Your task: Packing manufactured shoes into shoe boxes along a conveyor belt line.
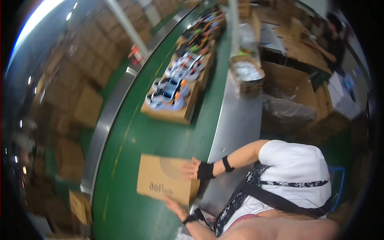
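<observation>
A closed brown cardboard shoe box with dark print lies on the green conveyor belt. My right hand rests flat on the lid near its right end, fingers stretched out. At the box's lower edge, my left hand touches the side with extended fingers; part of them is hard to make out. Black bands wrap both wrists. Farther up the belt, open boxes carry pairs of white and blue sneakers with orange accents.
More colourful shoes line the belt toward the far end. Metal rails edge it. A small carton of white packets stands on the right-hand ledge, beside a large open carton with clear plastic. A co-worker is at the upper right.
</observation>
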A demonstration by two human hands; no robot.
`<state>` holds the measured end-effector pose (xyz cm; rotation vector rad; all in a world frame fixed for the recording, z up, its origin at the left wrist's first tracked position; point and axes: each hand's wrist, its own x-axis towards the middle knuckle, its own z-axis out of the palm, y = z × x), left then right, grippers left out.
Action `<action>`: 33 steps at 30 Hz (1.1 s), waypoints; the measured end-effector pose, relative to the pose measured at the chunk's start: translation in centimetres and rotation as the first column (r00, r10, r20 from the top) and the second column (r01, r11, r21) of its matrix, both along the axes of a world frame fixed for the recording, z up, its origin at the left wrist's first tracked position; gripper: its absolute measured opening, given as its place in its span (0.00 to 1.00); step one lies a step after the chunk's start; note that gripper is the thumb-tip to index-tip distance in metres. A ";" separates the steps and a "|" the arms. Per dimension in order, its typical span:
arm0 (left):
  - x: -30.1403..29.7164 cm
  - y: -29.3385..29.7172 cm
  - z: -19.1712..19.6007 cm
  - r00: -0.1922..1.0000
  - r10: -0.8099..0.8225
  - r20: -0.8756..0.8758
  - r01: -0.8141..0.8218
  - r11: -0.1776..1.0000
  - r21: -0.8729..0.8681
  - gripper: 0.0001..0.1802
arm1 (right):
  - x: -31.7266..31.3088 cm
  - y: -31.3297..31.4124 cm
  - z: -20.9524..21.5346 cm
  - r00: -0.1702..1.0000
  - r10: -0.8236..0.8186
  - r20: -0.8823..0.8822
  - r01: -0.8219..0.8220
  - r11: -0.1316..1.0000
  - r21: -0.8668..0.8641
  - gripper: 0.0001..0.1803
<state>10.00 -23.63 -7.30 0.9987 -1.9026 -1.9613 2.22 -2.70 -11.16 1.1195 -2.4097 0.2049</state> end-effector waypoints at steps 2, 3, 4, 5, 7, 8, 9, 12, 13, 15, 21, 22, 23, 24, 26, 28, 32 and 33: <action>1.2 1.5 3.9 0.990 -0.037 -0.139 0.103 0.858 0.503 0.31 | 0.4 2.0 7.2 0.923 0.115 0.367 -0.143 0.988 0.050 0.22; 0.1 3.1 5.3 0.964 -0.053 -0.259 0.214 0.731 0.648 0.34 | 0.4 2.8 10.0 0.932 0.032 0.360 -0.076 0.991 0.110 0.22; 0.3 4.3 7.0 0.956 -0.092 -0.280 0.257 0.725 0.639 0.34 | 0.8 3.3 12.1 0.929 0.010 0.371 -0.060 0.991 0.122 0.22; 0.4 5.0 8.4 0.955 -0.121 -0.270 0.267 0.744 0.612 0.35 | 0.9 4.0 13.8 0.919 0.043 0.391 -0.068 0.996 0.050 0.19; 0.7 6.3 9.7 0.955 -0.171 -0.244 0.280 0.790 0.545 0.35 | 2.4 6.2 17.1 0.943 0.001 0.333 -0.027 0.997 0.073 0.19; 1.4 6.5 9.9 0.962 -0.165 -0.217 0.255 0.823 0.507 0.34 | 3.1 6.8 18.6 0.956 0.001 0.294 -0.034 0.994 0.107 0.19; 2.2 6.7 9.5 0.969 -0.158 -0.189 0.231 0.851 0.472 0.34 | 4.0 7.7 19.4 0.974 0.041 0.221 -0.055 0.997 0.057 0.18; 4.2 7.9 9.5 0.982 -0.155 -0.106 0.184 0.902 0.389 0.34 | 6.1 10.2 18.0 0.993 0.108 0.052 -0.099 0.983 -0.154 0.18; 4.5 8.5 9.4 0.983 -0.160 -0.091 0.183 0.911 0.369 0.33 | 6.6 11.0 18.3 0.991 0.125 -0.057 -0.135 0.962 -0.238 0.20; 5.8 9.9 9.1 0.985 -0.163 -0.055 0.172 0.926 0.336 0.33 | 8.4 12.5 18.8 0.989 0.096 -0.112 -0.127 0.939 -0.320 0.22; 9.6 15.6 8.8 0.990 -0.132 0.037 0.119 0.960 0.253 0.32 | 12.2 18.5 20.4 0.956 0.259 0.139 -0.120 0.776 -0.619 0.42; 10.3 16.9 8.8 0.993 -0.112 0.047 0.097 0.966 0.240 0.31 | 12.5 19.5 19.7 0.953 0.272 0.131 -0.134 0.769 -0.624 0.42; 10.8 17.9 9.1 0.994 -0.090 0.061 0.074 0.971 0.227 0.31 | 12.9 20.5 19.0 0.902 0.361 0.237 -0.135 0.757 -0.640 0.42; 11.7 19.0 9.1 0.995 -0.067 0.078 0.049 0.974 0.221 0.31 | 13.2 21.8 19.0 0.829 0.445 0.339 -0.135 0.747 -0.651 0.42; 12.8 21.2 9.1 0.995 -0.015 0.099 -0.005 0.980 0.199 0.30 | 14.3 25.3 18.8 0.791 0.454 0.410 -0.145 0.790 -0.596 0.41; 13.8 23.5 9.4 0.992 0.046 0.120 -0.067 0.983 0.173 0.30 | 14.4 28.4 17.5 0.717 0.491 0.495 -0.167 0.811 -0.561 0.40; 15.9 27.7 9.7 0.976 0.136 0.170 -0.159 0.979 0.129 0.29 | 15.1 33.8 16.4 0.687 0.480 0.546 -0.175 0.838 -0.516 0.37; 16.5 28.5 9.7 0.972 0.157 0.176 -0.180 0.976 0.120 0.29 | 15.5 34.8 16.2 0.639 0.492 0.591 -0.186 0.844 -0.502 0.35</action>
